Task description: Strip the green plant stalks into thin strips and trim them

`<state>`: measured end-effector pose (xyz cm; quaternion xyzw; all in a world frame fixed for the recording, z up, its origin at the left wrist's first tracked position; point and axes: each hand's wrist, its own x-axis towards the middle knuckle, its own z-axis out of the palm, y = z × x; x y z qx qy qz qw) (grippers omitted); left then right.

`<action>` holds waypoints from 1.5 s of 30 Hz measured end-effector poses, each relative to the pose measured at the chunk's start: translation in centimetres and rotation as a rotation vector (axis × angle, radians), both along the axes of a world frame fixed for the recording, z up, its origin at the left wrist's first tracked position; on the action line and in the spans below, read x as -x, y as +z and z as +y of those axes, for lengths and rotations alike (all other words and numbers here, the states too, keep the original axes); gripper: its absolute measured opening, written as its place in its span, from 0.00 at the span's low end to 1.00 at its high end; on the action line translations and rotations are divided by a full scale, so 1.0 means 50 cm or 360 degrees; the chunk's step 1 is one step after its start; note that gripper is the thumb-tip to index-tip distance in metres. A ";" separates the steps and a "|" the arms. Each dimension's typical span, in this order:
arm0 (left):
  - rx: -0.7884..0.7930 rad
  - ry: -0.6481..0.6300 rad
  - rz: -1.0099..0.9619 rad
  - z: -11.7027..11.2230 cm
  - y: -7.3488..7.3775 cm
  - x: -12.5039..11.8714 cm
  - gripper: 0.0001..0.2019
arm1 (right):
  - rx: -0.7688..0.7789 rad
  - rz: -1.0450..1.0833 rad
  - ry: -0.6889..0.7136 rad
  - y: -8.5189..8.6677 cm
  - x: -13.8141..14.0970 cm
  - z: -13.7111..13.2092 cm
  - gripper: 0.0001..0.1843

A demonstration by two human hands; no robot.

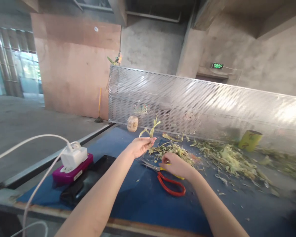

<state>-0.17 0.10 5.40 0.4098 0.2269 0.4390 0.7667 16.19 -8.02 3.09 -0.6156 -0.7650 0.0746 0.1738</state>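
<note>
My left hand (141, 145) is closed on a thin green plant stalk (152, 129) whose leaves stick up above the fingers. My right hand (175, 164) rests low on the blue table mat (143, 197), fingers curled over the yellow-marked end of something small by the red-handled scissors (168, 183), which lie open on the mat just in front of it. A heap of green and pale leaf trimmings (174, 149) lies right behind both hands.
More leaf scraps (230, 159) spread to the right along a perforated metal screen (202, 105). A white charger on a magenta box (72, 164), a black device (86, 182) and a white cable (37, 140) sit at left. A small jar (132, 123) and a yellow-green cylinder (250, 140) stand by the screen.
</note>
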 end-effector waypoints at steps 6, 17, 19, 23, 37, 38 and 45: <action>0.0065 0.0014 0.0002 0.010 0.007 0.007 0.09 | 0.0312 -0.0233 -0.0105 0.010 -0.026 -0.039 0.22; 0.0205 -0.0181 -0.0472 -0.002 0.038 0.028 0.21 | 0.0343 -0.0467 -0.0104 0.026 0.005 -0.057 0.28; 0.0199 -0.0184 -0.0427 -0.002 0.038 0.028 0.20 | 0.0324 -0.0558 -0.0117 0.028 0.016 -0.060 0.27; 0.0197 -0.0167 -0.0398 -0.002 0.039 0.028 0.19 | 0.0386 -0.0610 -0.0145 0.029 0.026 -0.060 0.31; 0.0382 -0.0240 -0.0728 0.024 0.037 0.052 0.23 | -0.0004 -0.0591 -0.0207 0.039 0.032 -0.065 0.24; 0.0377 -0.0240 -0.0736 0.024 0.037 0.053 0.23 | -0.0032 -0.0551 -0.0199 0.041 0.030 -0.067 0.23; 0.0421 -0.0246 -0.0756 0.022 0.043 0.057 0.23 | -0.0306 -0.0426 -0.0403 0.041 0.026 -0.068 0.25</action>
